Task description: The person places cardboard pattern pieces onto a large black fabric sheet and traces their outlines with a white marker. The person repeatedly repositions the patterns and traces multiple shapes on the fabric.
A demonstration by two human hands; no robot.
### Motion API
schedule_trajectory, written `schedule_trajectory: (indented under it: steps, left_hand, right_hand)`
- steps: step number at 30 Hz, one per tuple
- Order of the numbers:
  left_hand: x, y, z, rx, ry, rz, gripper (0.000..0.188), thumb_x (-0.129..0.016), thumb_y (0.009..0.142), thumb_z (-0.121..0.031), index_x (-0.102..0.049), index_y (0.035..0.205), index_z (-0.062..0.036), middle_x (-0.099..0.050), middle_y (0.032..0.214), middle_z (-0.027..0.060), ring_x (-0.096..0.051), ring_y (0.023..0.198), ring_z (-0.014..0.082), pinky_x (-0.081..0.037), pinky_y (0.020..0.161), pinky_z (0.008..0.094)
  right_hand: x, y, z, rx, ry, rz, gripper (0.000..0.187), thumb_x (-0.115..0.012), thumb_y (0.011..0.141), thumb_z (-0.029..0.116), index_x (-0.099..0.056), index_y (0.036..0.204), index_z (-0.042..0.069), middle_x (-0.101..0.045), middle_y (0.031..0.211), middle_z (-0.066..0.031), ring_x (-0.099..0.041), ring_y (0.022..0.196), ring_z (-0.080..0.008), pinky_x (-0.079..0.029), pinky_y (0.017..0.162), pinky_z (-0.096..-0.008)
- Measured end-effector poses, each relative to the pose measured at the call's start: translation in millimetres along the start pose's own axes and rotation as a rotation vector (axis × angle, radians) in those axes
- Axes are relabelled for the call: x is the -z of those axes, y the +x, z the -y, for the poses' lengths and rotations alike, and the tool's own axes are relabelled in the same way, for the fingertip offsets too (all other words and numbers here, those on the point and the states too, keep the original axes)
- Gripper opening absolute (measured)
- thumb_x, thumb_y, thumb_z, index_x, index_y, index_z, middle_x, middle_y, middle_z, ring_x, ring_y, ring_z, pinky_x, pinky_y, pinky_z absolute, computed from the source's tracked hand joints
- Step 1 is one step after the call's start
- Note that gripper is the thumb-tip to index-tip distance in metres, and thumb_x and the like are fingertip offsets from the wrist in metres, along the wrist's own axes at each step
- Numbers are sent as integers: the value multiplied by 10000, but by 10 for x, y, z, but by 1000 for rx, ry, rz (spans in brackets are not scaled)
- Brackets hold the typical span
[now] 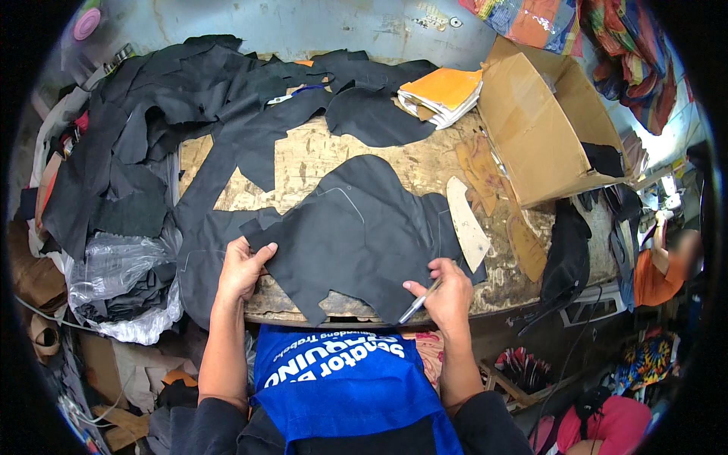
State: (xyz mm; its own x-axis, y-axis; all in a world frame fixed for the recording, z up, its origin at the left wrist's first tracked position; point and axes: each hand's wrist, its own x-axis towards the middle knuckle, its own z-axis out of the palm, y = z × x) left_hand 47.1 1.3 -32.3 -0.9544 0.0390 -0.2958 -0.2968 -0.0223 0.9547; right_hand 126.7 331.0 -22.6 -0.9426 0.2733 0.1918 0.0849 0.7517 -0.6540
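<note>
A large black leather-like sheet (345, 243) with thin pale outlines drawn on it lies across the near part of the wooden table (288, 163). My left hand (244, 269) pinches its left edge between thumb and fingers. At the sheet's lower right, my right hand (447, 294) is closed around a silver pen (418, 302), whose tip points down and to the left. Whether those fingers also grip the sheet, I cannot tell. A pale curved pattern piece (468, 220) rests just beyond my right hand, beside the sheet's right edge.
Black scraps (174, 98) are heaped at the back and left, above a clear plastic bag (121, 288). An open cardboard box (538, 114) stands at the back right, near orange-and-white folded material (441, 95) and brown pattern pieces (523, 243). Another person (660, 273) is at far right.
</note>
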Motion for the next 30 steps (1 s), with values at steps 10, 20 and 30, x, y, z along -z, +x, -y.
schedule_trajectory:
  steps: [10,20,30]
  left_hand:
    - [62,-111,22,-76,-487,86,253,-585,872,-4,-556,1116,56,-650,1000,152,-674,803,213,-595,661,327]
    - [176,-434,-356,-251,-462,38,310,-587,886,-40,-536,1169,77,-656,973,165,-681,677,209,-598,530,293]
    - [153,-615,-499,-276,-478,50,347,-579,889,-35,-495,1191,114,-650,957,185,-684,659,230,-601,533,297]
  right_hand:
    - [-66,58,30,-288,499,111,284,-724,670,-85,-533,847,28,-573,753,-19,-555,659,-89,-458,590,-235]
    - [588,355,338,52,1049,6,336,-715,693,-117,-515,895,61,-618,877,-76,-552,732,-83,-455,659,-193]
    - [700,386,410,82,1098,11,311,-696,718,-139,-511,874,57,-633,868,-102,-541,657,-63,-465,584,-177]
